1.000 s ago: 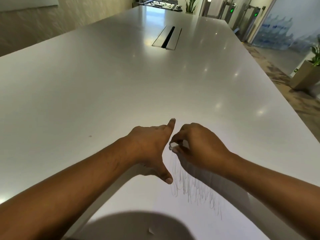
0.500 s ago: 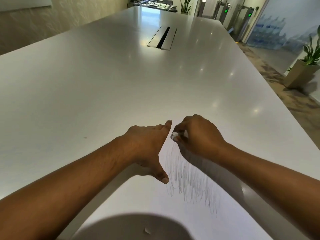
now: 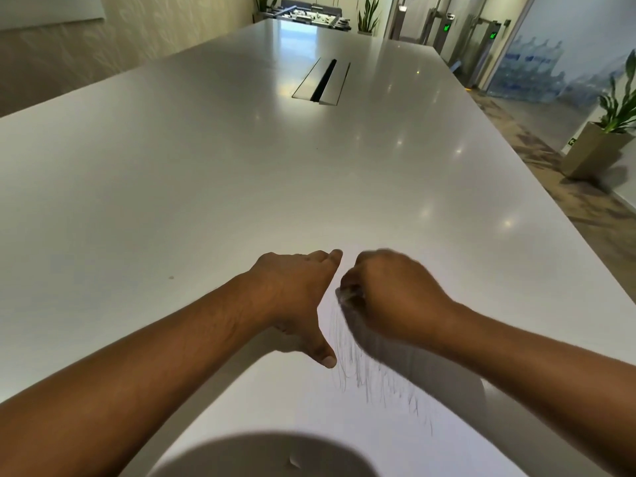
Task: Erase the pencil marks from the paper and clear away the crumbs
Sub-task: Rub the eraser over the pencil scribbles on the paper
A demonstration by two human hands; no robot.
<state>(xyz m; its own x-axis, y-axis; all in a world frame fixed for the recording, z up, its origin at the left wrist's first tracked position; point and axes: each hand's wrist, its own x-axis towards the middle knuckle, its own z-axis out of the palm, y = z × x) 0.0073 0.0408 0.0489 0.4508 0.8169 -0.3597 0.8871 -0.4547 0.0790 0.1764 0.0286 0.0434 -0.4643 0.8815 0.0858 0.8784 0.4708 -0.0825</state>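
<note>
Shadow (image 3: 261,456): rounded, dark, at 6 o'clock on the near end of the sheet; small pale fleck inside it, too small to identify.
Paper (image 3: 275,401): white sheet lying flat on the white table, running from 6 o'clock up toward centre; thin and light by the look of it, likely to slide or buckle under rubbing, so best pinned flat close beside the rubbed patch rather than gripped.
Pencil marks (image 3: 375,380): grey, loose, mostly lengthwise strokes, from just under the right hand down toward 5 o'clock; plenty left, so erasing judged far from done.
Crumbs: none resolvable; clearing not yet begun.
Left hand (image 3: 303,297): spread open, palm down on the paper's left part, index finger toward 12 o'clock, thumb toward 6 o'clock; holds nothing, only presses.
Right hand (image 3: 389,297): curled closed, motion-blurred, fingertips pinched on the eraser, just right of the left hand.
Eraser (image 3: 345,295): small, pale, mostly hidden in the pinch, touching the upper end of the marks; probably soft and grippy, best held low near the working end.
Table (image 3: 206,184): long, glossy, stretching to 12 o'clock.
Cable slot (image 3: 321,81): metal-lidded opening, far along the table at 12 o'clock.
</note>
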